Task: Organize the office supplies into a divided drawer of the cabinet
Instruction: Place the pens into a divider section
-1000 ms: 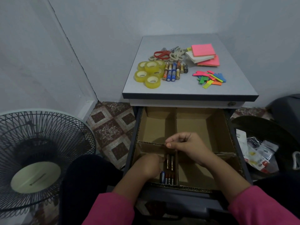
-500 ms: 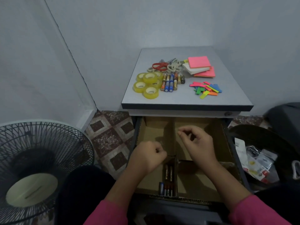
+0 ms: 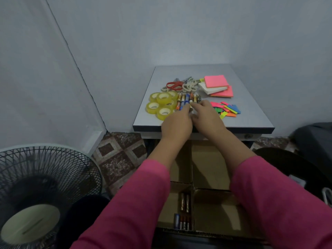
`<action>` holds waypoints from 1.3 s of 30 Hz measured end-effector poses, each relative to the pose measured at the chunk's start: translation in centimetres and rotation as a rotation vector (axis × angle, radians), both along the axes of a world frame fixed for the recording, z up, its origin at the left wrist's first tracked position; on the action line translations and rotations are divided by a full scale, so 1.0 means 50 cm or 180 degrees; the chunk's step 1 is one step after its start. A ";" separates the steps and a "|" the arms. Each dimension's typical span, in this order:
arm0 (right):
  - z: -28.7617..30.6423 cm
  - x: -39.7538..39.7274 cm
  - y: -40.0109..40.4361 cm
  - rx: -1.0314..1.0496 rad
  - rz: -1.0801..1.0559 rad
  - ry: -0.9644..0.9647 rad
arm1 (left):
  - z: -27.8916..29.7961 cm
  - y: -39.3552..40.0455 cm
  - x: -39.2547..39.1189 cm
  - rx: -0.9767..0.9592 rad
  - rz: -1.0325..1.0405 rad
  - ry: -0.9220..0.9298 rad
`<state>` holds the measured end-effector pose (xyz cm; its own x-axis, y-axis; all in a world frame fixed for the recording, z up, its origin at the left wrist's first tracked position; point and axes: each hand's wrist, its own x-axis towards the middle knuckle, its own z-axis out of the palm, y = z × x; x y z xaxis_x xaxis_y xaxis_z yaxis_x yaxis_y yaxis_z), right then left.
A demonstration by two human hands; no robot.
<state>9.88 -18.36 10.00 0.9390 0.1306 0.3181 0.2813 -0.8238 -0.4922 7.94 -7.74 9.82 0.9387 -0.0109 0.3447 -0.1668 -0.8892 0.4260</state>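
Note:
On the grey cabinet top (image 3: 251, 115) lie a row of batteries (image 3: 185, 99), several yellow tape rolls (image 3: 161, 105), scissors (image 3: 175, 85), pink and white sticky-note pads (image 3: 216, 81) and loose coloured flags (image 3: 229, 110). Both hands reach over the front edge to the batteries. My right hand (image 3: 206, 115) pinches the near end of one battery with thumb and fingers. My left hand (image 3: 177, 124) lies close beside it at the row; its fingertips are hidden. Below, the cardboard-divided drawer (image 3: 212, 169) stands pulled out, with several batteries (image 3: 184, 205) in its near left compartment.
A standing fan (image 3: 36, 191) fills the lower left, beside a patterned tile floor (image 3: 118, 159). Dark bags (image 3: 316, 141) crowd the right side. Grey walls close in behind and to the left of the cabinet.
Both hands rose out of the drawer and moved forward onto the cabinet top, to the batteries. The camera tilted up, so the drawer sits lower in view.

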 end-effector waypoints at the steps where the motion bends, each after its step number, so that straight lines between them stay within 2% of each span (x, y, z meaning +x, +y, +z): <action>1: 0.001 0.007 0.000 -0.0083 0.0023 0.0041 | 0.004 -0.003 0.009 0.0150 0.0042 0.0056; 4: 0.000 0.015 -0.001 -0.0209 0.0061 0.0051 | 0.015 -0.007 0.024 0.0425 0.0106 0.0150; 7: -0.005 0.008 -0.002 -0.0191 0.0015 -0.0026 | 0.014 -0.005 0.023 0.0431 0.0056 0.0084; 12: -0.019 -0.024 -0.001 -0.0153 -0.0199 -0.0381 | -0.006 0.003 -0.011 0.0062 0.0060 -0.0254; 17: -0.015 -0.029 0.000 -0.0325 -0.0125 -0.0425 | 0.019 0.000 -0.016 -0.0282 0.0306 0.0148; 21: -0.016 -0.030 -0.001 -0.0474 -0.0156 -0.0505 | 0.024 0.006 -0.014 -0.0083 0.0421 0.0323; 28: -0.024 -0.051 0.000 -0.0667 -0.0320 -0.0632 | 0.024 0.015 -0.029 0.0172 0.0445 0.0207; 31: -0.032 -0.072 -0.003 -0.0370 -0.0270 -0.0807 | 0.032 0.019 -0.046 -0.0081 0.0336 0.0481; 34: -0.046 -0.119 -0.005 0.0317 -0.0217 -0.0900 | 0.031 0.034 -0.083 -0.0767 0.0167 0.0852; 37: -0.075 -0.182 -0.014 0.1168 -0.0072 -0.0462 | 0.013 0.065 -0.144 -0.1423 -0.0035 0.1323; 39: -0.102 -0.221 -0.020 0.1434 0.0055 -0.0242 | -0.006 0.090 -0.184 -0.1534 -0.0258 0.1928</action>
<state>-1.18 -19.35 4.90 0.9097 -0.0210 0.4147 0.3423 -0.5272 -0.7777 -1.24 -3.25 9.52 0.9675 -0.0668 -0.2438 0.1618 -0.5776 0.8001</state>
